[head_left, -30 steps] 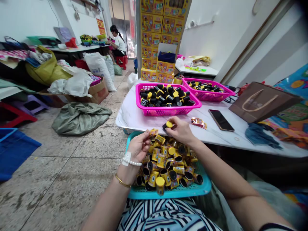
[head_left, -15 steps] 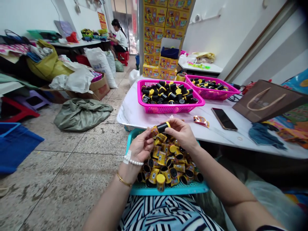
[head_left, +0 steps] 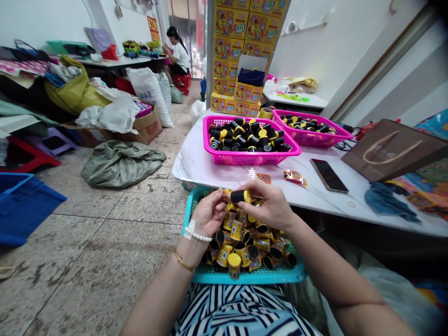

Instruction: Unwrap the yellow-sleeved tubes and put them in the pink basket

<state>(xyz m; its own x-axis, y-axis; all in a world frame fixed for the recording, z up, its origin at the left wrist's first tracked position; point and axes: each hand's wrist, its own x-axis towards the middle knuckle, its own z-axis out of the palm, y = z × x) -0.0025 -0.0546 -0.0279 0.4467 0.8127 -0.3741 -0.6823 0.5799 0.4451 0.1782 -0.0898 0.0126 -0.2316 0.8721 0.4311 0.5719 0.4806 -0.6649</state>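
My right hand (head_left: 271,203) pinches a black cylinder with a yellow cap (head_left: 240,196) by its capped end. My left hand (head_left: 209,212) has thumb and fingertips closed on a small printed wrapper (head_left: 226,194) touching the cylinder's left end. Both hands are above a turquoise basket (head_left: 245,278) on my lap, which is heaped with yellow-labelled cylinders (head_left: 236,229). Behind, on the white table, a pink basket (head_left: 250,159) holds black cylinders with yellow caps. Two printed wrapper pieces (head_left: 295,178) (head_left: 263,178) lie in front of it.
On the table are a second pink basket (head_left: 315,136), a phone (head_left: 329,175), a brown paper bag (head_left: 392,149) and a blue cloth (head_left: 390,200). Yellow boxes (head_left: 229,51) are stacked behind. A blue crate (head_left: 31,210) stands on the floor left; a person (head_left: 178,53) sits far back.
The cylinder and both hands have moved slightly down, and the cylinder is now nearly level. The whole view has shifted a little; a wrapper piece behind my right hand shows more fully.
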